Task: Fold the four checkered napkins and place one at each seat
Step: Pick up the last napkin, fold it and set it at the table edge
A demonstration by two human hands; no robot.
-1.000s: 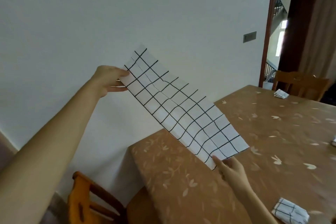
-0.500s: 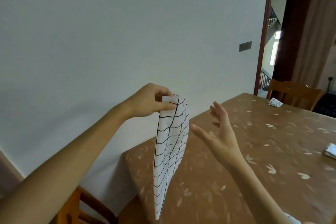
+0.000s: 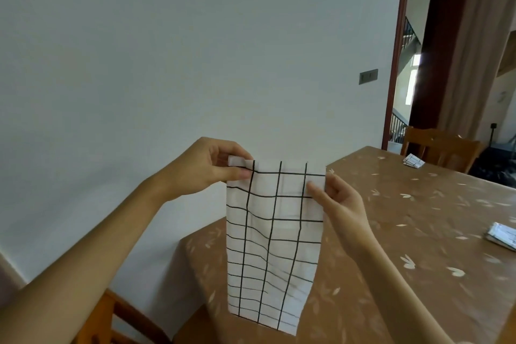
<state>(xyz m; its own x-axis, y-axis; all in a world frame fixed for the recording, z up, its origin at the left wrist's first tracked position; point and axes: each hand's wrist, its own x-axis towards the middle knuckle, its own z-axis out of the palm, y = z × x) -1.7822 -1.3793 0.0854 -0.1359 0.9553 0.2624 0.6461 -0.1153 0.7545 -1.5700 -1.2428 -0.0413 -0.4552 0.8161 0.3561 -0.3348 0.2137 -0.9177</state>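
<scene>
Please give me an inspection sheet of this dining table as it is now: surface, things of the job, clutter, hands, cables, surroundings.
Surface: table under a brown leaf-patterned cloth.
Job's things: one checkered napkin held up in the air, hanging as a long strip; far folded napkin lying by the far chair; right folded napkin lying at the table's right edge.
Clutter: nothing seen.
Hands: left hand pinches the strip's top left corner; right hand pinches it near the top right corner.
Cables: nothing seen.
Surroundings: pale wall with a switch plate, open doorway, curtain, near chair at lower left.
</scene>
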